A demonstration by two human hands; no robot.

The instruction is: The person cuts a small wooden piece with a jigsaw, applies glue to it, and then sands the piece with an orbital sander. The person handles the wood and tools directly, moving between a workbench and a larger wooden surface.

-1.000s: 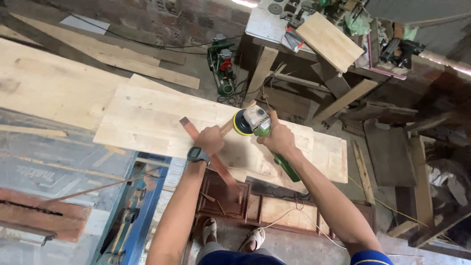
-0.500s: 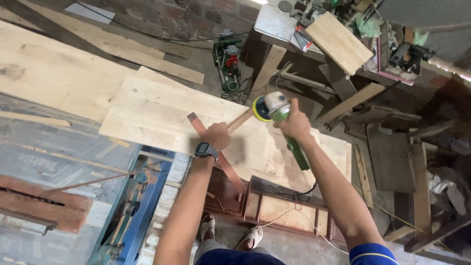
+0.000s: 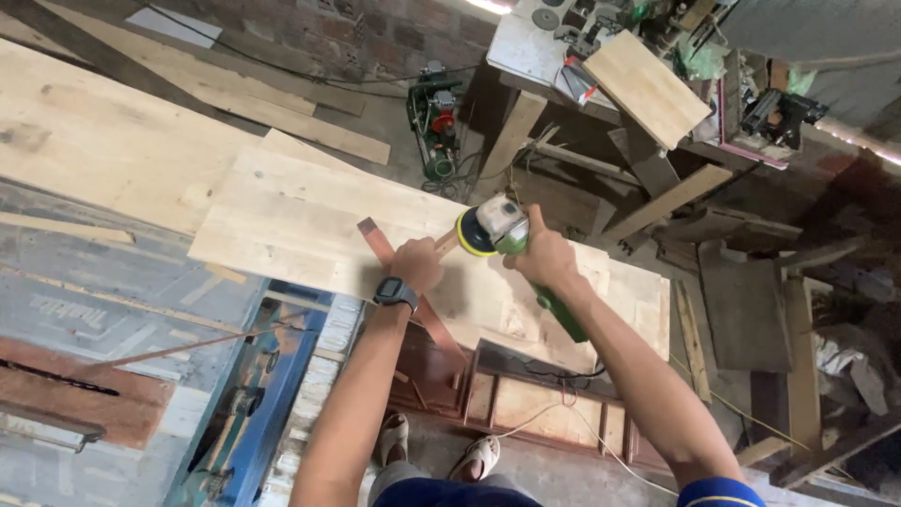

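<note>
The green angle grinder (image 3: 502, 235) is gripped by the right hand (image 3: 542, 258); the reddish wooden strip (image 3: 408, 286) is clasped by the left hand (image 3: 416, 265), over the pale board (image 3: 300, 225). The disc should be kept flat, pressure light.

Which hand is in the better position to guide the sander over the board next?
Probably the right hand: it grips the green sander on the pale board. The left hand holds a thin reddish strip beside it.
</note>
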